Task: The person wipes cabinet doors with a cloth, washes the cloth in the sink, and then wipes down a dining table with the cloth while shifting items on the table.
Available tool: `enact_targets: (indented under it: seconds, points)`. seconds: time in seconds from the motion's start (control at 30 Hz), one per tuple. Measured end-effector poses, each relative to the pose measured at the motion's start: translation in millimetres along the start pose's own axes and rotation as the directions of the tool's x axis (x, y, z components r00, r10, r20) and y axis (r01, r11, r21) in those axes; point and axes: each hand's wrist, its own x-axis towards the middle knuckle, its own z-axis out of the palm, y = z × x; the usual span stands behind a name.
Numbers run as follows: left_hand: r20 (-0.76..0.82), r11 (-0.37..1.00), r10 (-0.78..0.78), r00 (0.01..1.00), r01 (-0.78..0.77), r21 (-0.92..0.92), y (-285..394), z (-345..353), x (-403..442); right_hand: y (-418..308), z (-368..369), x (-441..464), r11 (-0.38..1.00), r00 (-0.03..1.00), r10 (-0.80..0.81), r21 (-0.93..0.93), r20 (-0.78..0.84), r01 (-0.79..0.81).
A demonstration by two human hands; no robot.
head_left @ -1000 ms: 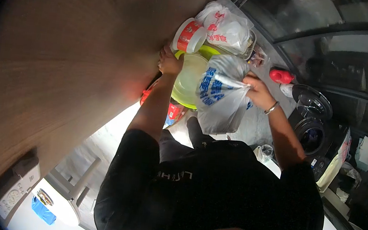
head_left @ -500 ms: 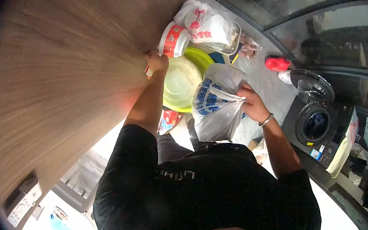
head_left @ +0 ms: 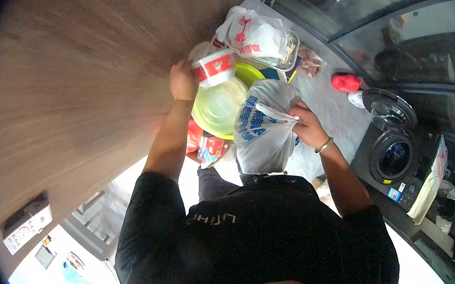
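My left hand (head_left: 184,80) grips the edge of a red and white food tub (head_left: 216,68), which is tilted on its side. Right below the tub lies a pale translucent round lid or bowl (head_left: 222,104) over a lime-green basin (head_left: 248,72). In front of my body, my right hand (head_left: 307,127) is closed around the gathered top of a white plastic bag (head_left: 265,138) with blue print. The bag hangs full-looking; its contents are hidden.
A brown wood panel (head_left: 87,79) rises close on the left. Another white bag (head_left: 255,34) with red print lies beyond the basin. On the right stand a dark washing machine (head_left: 390,159) with its door open and a red bottle (head_left: 346,82). Red packets (head_left: 210,146) lie near my legs.
My left hand has raised the tub's near side and shifted slightly left, so the tub now tilts. My right hand still holds the bag in nearly the same place.
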Motion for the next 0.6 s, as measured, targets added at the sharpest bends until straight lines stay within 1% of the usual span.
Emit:
enact_targets:
  seconds: [0.1,0.17,0.2,0.23,0.3,0.4,0.43,0.5,0.53,0.57,0.6]
  points:
    - [-0.067,0.998,0.045,0.997,-0.048,-0.042,4,-65,-20,-5,0,15,0.990,0.993,-0.117,-0.079,-0.029,0.114]
    - [-0.139,0.995,0.010,0.990,-0.023,-0.093,11,-116,-42,-17,6,34,0.996,1.000,-0.028,-0.090,0.004,0.029]
    - [-0.149,0.998,0.035,0.988,-0.043,-0.053,10,-141,-54,-24,9,46,0.995,1.000,0.015,-0.095,0.021,-0.013]
    - [-0.159,0.998,0.058,0.986,-0.061,-0.011,5,-164,-68,-26,17,57,0.995,1.000,-0.009,-0.102,-0.007,0.008]
    - [-0.143,0.999,0.043,0.989,-0.040,0.025,-5,-205,-98,-21,38,84,0.992,0.997,-0.057,-0.113,-0.057,0.050]
    - [-0.118,0.997,-0.032,0.992,0.040,0.063,2,-266,-137,-20,73,127,0.965,0.995,-0.078,-0.256,-0.063,0.059]
    - [-0.116,0.996,-0.025,0.993,0.035,0.079,7,-280,-145,-27,82,133,0.923,0.996,-0.073,-0.383,-0.049,0.049]
    - [-0.113,0.992,-0.030,0.993,0.043,0.120,21,-312,-165,-60,96,139,0.788,0.997,-0.075,-0.613,-0.013,0.051]
    - [-0.126,0.993,-0.026,0.992,0.040,0.114,28,-324,-175,-79,103,134,0.739,0.989,-0.143,-0.661,0.037,0.131]
    - [-0.143,0.995,-0.032,0.989,0.044,0.086,37,-335,-183,-95,119,130,0.943,0.991,-0.073,-0.316,0.112,0.105]
    - [-0.135,0.998,-0.019,0.991,0.027,0.056,45,-346,-189,-112,136,124,0.998,0.976,-0.023,0.063,0.219,0.009]
